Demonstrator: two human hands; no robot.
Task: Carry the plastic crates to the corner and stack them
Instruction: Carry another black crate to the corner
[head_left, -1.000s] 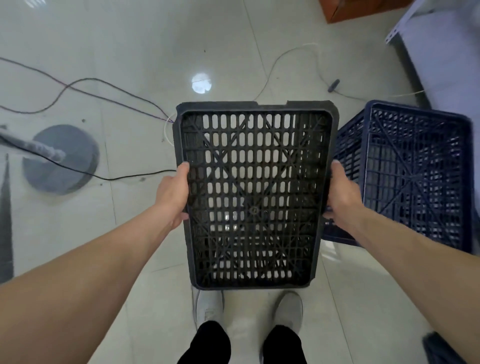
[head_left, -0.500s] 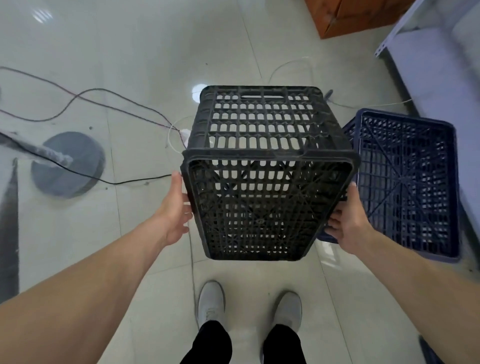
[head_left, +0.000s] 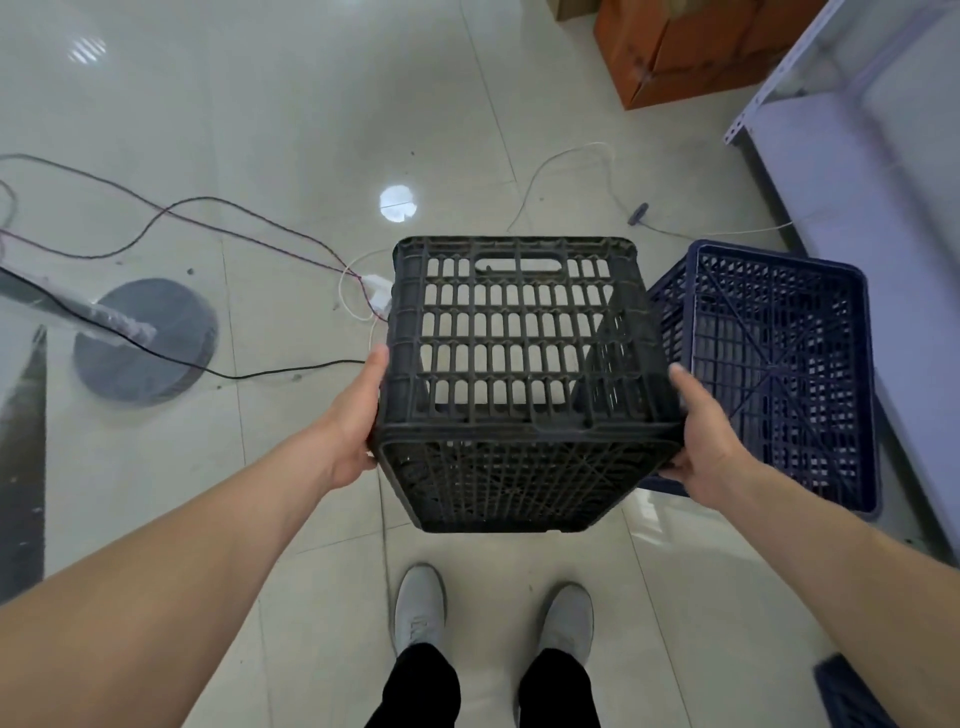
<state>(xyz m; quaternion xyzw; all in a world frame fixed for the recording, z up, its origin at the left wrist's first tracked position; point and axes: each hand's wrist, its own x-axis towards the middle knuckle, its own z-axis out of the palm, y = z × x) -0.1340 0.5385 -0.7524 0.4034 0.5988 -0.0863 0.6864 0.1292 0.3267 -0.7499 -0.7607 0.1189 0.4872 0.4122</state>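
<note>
While the pale tiled floor (head_left: 260, 104) fills most of the view, a grey metal shelf unit (head_left: 883, 208) runs along its right edge. Above the middle of the floor, clear of the tiles, the black crate (head_left: 519, 364) hangs tipped over: a slotted side wall with its handle hole faces up, and the gridded base faces the camera. The left grip (head_left: 353, 421) is clamped on the crate's left wall, thumb laid along the plastic. The right grip (head_left: 706, 441) is clamped on the right wall, its fingers curled around the lower rim. Just beside it, the blue crate (head_left: 779, 374) sits on the floor against the shelf unit, its near corner hidden behind the black one. An orange box (head_left: 675, 52) stands at the floor's far right. A round grey base (head_left: 156, 353) lies at the left, with dark cables (head_left: 208, 208) trailing past it. Two grey shoes (head_left: 418, 608) stand below the black crate.
</note>
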